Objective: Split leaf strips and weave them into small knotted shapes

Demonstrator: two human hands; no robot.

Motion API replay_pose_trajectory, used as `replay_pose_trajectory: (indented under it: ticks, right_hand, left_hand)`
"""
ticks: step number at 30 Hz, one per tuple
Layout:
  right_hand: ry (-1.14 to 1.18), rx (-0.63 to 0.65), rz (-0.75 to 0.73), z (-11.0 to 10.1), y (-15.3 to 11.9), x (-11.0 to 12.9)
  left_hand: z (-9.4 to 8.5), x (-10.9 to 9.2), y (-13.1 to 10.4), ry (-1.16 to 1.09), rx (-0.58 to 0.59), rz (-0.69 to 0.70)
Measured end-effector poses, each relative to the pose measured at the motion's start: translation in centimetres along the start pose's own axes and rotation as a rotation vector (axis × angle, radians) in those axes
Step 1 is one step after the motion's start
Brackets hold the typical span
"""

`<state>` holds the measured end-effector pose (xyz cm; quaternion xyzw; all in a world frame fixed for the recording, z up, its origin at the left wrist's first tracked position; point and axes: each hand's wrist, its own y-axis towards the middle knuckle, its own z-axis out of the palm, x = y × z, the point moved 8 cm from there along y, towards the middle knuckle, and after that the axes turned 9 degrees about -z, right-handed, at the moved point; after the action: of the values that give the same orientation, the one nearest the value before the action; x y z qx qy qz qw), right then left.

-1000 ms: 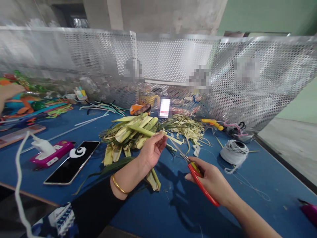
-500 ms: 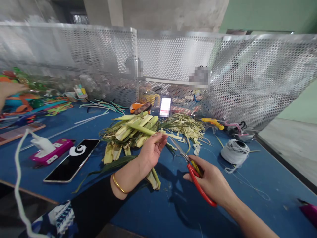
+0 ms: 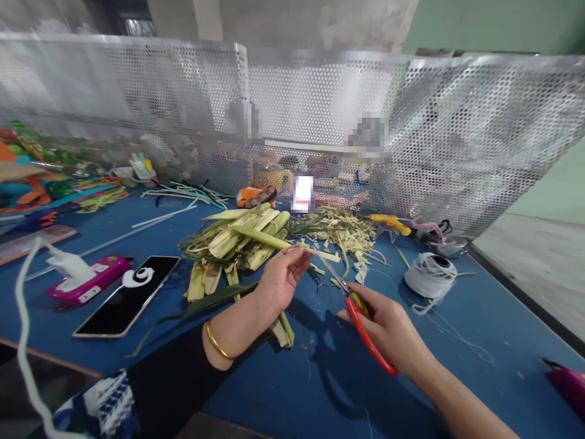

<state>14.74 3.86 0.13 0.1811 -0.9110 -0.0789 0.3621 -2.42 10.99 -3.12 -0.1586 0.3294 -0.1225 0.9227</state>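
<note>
My left hand (image 3: 284, 274) pinches a pale green leaf strip (image 3: 260, 236), whose end sticks out past the fingertips toward the right. Red-handled scissors (image 3: 365, 332) are held in my right hand (image 3: 388, 323), their blades pointing up and left beside that end. Whether the blades touch the strip is too small to tell. Behind and left of my left hand lies a pile of green husk leaves (image 3: 228, 244). A heap of thin shredded scraps (image 3: 342, 228) lies beyond the scissor tips.
On the right are a spool of white thread (image 3: 430, 277) and a yellow tool (image 3: 390, 224). A black phone (image 3: 128, 296), magenta power strip (image 3: 91, 281) and white cable (image 3: 27, 347) lie left. A perforated metal screen (image 3: 315, 91) stands behind the blue table (image 3: 274, 396).
The whole view has shifted slightly. My hands keep nearly the same pose, with the strip and scissors still held; the scissor blades look closer to the strip's end.
</note>
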Motion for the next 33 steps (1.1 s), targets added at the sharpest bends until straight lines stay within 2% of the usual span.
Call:
replay_pose_trajectory:
  ticks: [10,24,33]
  right_hand:
    - [-0.064,-0.043,0.014,0.2,-0.2,-0.9]
    - [-0.213,-0.035,-0.058,0.1,-0.5,0.0]
    - [-0.2,-0.032,-0.073,0.1,-0.3,0.2]
  left_hand:
    - [-0.2,0.1,0.1,-0.03,-0.011,-0.01]
    - [0.0,0.4,0.0,-0.039,-0.024,-0.042]
    - [0.1,0.7,-0.3,-0.033,-0.024,-0.072]
